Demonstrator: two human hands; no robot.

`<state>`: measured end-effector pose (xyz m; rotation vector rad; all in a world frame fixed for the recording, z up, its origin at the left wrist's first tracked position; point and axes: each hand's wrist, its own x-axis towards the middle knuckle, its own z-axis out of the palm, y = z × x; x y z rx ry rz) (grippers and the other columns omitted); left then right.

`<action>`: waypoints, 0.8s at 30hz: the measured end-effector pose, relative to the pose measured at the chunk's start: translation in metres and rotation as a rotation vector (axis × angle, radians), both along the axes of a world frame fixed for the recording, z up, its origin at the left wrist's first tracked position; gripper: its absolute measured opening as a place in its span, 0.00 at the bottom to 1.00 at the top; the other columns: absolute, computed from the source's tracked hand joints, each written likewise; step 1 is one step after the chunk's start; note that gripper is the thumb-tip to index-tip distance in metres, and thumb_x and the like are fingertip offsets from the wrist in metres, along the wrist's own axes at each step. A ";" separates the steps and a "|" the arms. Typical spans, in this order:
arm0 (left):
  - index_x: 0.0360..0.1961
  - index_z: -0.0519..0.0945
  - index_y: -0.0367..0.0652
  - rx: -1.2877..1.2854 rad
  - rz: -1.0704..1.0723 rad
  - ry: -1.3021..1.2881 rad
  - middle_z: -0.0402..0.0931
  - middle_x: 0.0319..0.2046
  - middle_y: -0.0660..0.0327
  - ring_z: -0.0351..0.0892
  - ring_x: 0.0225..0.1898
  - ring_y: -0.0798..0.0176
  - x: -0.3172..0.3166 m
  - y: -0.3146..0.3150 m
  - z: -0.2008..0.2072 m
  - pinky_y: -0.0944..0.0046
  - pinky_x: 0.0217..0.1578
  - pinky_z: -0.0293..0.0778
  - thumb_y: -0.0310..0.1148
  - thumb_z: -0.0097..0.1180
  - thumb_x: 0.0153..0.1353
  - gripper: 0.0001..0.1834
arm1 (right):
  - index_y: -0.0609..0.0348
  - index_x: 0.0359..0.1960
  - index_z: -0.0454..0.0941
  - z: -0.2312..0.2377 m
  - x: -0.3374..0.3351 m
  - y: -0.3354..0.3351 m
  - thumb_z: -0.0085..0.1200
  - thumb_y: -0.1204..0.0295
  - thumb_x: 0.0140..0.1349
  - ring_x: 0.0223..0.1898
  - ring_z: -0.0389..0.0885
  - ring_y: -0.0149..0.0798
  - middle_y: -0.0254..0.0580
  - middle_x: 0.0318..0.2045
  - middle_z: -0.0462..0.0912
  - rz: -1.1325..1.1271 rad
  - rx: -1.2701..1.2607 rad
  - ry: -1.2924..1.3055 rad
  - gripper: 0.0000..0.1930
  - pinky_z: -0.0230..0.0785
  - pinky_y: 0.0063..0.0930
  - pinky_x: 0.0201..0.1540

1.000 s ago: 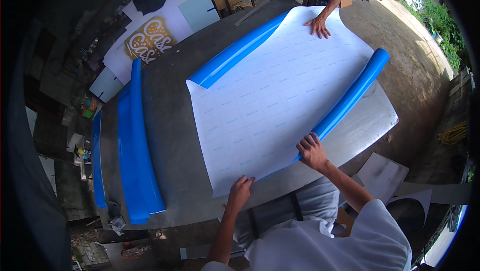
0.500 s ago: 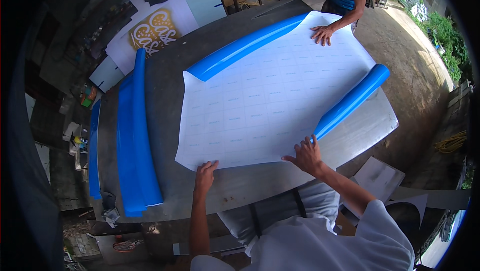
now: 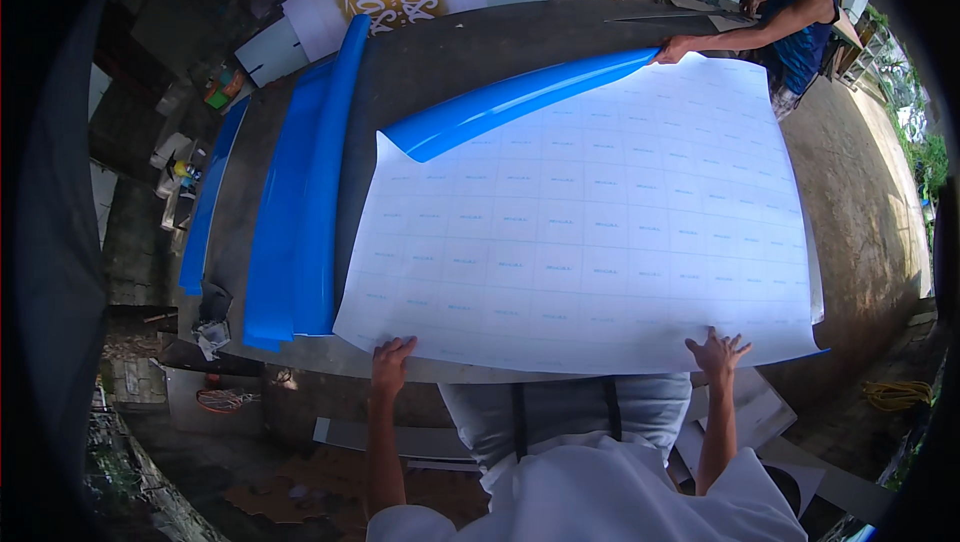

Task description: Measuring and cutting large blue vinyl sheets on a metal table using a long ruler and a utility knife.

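Note:
A large blue vinyl sheet lies backing side up in front of me. Its white, grid-marked backing paper (image 3: 590,232) faces upward, and its far edge curls over as a blue roll (image 3: 520,107). At the near left of the sheet, my left hand (image 3: 390,364) rests its fingers on the edge. My right hand (image 3: 717,354) has its fingers spread over the near edge, farther right. Neither hand is wrapped round anything. Across the table, a co-worker's hand (image 3: 674,49) grips the right end of the blue roll.
More blue sheets (image 3: 290,202) lie partly rolled on the left of the grey table (image 3: 225,217), with a narrow blue strip (image 3: 215,197) beyond them. A printed white panel (image 3: 330,17) stands behind. Coiled yellow cord (image 3: 895,395) lies on the floor at right.
The rolled right side of the sheet has been laid flat. My right hand has moved right along the near edge. The co-worker's hand has shifted from the backing to the far roll.

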<state>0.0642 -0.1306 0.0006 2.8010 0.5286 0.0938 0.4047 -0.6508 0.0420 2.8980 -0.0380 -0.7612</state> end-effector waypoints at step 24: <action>0.54 0.79 0.47 0.055 -0.170 -0.019 0.75 0.36 0.58 0.75 0.41 0.52 0.127 0.014 -0.007 0.53 0.41 0.69 0.19 0.56 0.50 0.27 | 0.62 0.66 0.60 -0.156 0.010 -0.119 0.58 0.62 0.59 0.68 0.43 0.74 0.76 0.67 0.49 -0.717 0.420 -0.879 0.36 0.39 0.60 0.69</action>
